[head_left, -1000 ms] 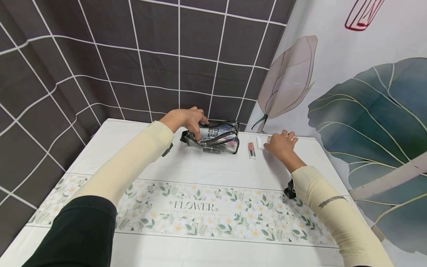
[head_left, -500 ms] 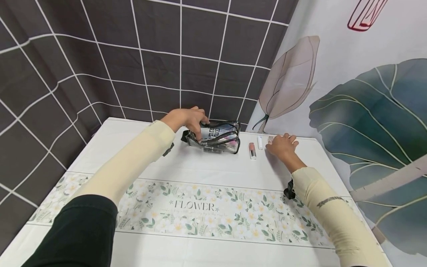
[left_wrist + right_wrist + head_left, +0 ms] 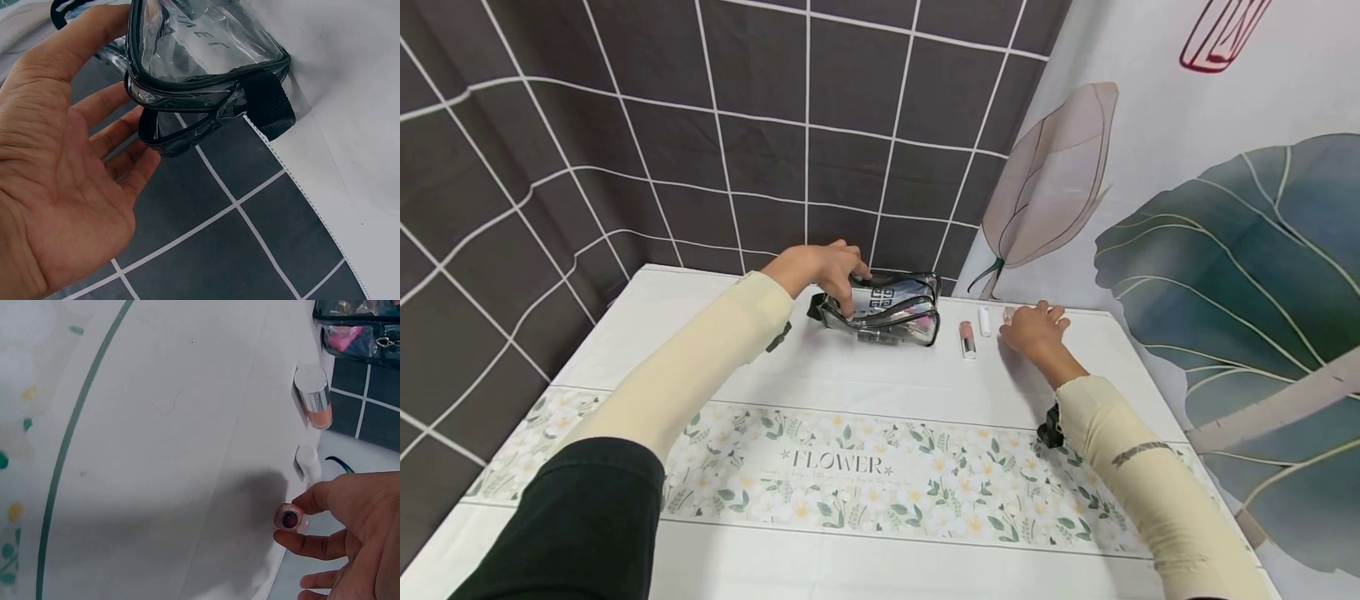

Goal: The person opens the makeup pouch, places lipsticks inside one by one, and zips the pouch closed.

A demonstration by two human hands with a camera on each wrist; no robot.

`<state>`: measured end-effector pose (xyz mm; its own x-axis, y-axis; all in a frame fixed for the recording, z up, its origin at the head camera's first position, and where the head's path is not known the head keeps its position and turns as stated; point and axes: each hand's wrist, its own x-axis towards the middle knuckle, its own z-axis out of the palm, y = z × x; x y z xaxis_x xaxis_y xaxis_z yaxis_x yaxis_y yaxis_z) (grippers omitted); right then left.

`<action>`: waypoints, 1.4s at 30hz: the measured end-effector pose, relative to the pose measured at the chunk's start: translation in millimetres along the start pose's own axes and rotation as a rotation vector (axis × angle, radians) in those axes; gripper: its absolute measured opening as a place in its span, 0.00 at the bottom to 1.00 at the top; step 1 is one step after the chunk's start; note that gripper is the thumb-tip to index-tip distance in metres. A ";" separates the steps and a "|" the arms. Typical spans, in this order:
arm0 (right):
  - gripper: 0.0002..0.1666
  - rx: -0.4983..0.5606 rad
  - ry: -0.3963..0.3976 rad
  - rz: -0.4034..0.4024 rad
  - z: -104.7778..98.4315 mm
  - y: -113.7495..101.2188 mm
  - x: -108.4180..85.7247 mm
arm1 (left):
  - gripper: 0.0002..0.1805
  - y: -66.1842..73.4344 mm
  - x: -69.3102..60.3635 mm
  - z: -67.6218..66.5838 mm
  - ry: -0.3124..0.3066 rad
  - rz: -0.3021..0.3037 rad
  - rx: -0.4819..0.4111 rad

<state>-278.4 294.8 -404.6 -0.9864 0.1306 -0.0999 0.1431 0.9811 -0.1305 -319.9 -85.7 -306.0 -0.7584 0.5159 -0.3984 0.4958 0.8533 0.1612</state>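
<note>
A clear pouch with black trim [image 3: 898, 310] lies at the table's back edge, holding several items. My left hand [image 3: 826, 273] grips its left end, thumb in front and fingers behind; in the left wrist view the hand [image 3: 75, 156] is curled round the trimmed rim of the pouch [image 3: 187, 87]. Right of the pouch, my right hand [image 3: 1036, 329] pinches a small pinkish item [image 3: 1008, 314] between thumb and finger; its dark round end [image 3: 290, 519] faces the right wrist camera. Beside it stand a white tube [image 3: 984, 321] and a pink and silver tube [image 3: 967, 339].
The white table [image 3: 880, 379] carries a floral printed band [image 3: 842, 475] across its middle. Behind it hangs a dark gridded cloth [image 3: 760, 150], with a leaf-printed white cloth [image 3: 1150, 108] at the right.
My right hand has shifted slightly right and toward me, and more of the small item shows beside its fingers. My left hand keeps its grip on the pouch.
</note>
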 end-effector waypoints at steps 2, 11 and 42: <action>0.28 -0.002 -0.001 0.002 -0.6 2.3 -0.5 | 0.50 0.1 0.5 0.5 0.002 -0.003 -0.001; 0.28 0.030 0.005 -0.029 -15.9 7.0 -4.6 | 0.50 1.4 0.4 0.5 -0.013 -0.001 0.007; 0.25 0.162 0.237 -0.329 -89.1 -48.1 -19.0 | 0.50 1.9 -0.7 -2.6 -0.019 -0.009 0.000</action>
<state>-273.7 257.9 -308.5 -0.9701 -0.1376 0.1999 -0.1900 0.9432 -0.2726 -319.5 -84.2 -303.1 -0.7547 0.5064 -0.4172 0.4886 0.8581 0.1577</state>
